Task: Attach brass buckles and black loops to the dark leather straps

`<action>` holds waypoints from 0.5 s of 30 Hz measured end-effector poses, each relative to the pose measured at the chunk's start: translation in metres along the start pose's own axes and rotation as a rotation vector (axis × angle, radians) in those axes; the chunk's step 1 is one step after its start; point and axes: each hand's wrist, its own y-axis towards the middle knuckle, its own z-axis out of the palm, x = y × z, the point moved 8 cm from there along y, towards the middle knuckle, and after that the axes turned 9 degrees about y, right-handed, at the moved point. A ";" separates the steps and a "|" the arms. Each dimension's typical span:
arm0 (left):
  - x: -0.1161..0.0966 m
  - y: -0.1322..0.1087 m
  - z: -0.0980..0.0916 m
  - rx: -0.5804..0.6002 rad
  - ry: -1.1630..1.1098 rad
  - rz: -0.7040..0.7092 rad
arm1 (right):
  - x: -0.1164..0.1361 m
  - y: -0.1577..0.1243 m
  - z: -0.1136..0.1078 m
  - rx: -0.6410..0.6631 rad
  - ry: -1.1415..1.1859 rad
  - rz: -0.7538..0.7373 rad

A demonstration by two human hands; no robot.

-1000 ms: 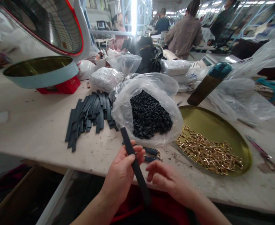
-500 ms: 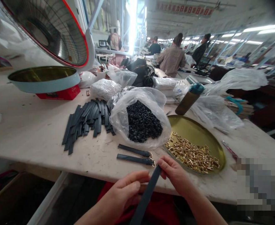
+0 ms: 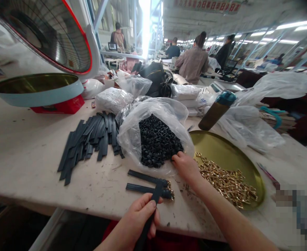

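My left hand [image 3: 142, 217] is closed round a dark strap [image 3: 153, 204] at the table's near edge, the strap pointing up and away from me. My right hand [image 3: 186, 166] reaches into the open clear plastic bag [image 3: 132, 129], fingers curled at the heap of small black loops [image 3: 157, 141]; what they hold is hidden. Two finished straps with gold buckles [image 3: 145, 183] lie on the table just beyond my left hand. A round gold tray [image 3: 221, 146] of gold buckles [image 3: 229, 181] sits right of the bag.
A fan of loose dark straps [image 3: 88, 141] lies left of the bag. A large fan [image 3: 43, 31], a blue-rimmed tin [image 3: 37, 91] on a red box, a bottle [image 3: 216, 109], and plastic bags crowd the back. Other people work in the distance.
My right hand let go of the strap's end and moved forward into the bag of black loops. My left hand keeps the strap, now held lower.
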 end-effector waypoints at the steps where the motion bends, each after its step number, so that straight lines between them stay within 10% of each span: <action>1: -0.003 0.001 -0.003 -0.024 0.000 0.005 | 0.002 -0.002 0.000 0.004 0.000 -0.007; 9: -0.015 -0.003 -0.002 -0.044 0.093 0.054 | 0.030 -0.074 0.036 0.277 1.178 0.449; 15: 0.002 -0.019 0.014 0.044 -0.074 -0.063 | 0.041 -0.115 0.054 0.139 1.562 0.694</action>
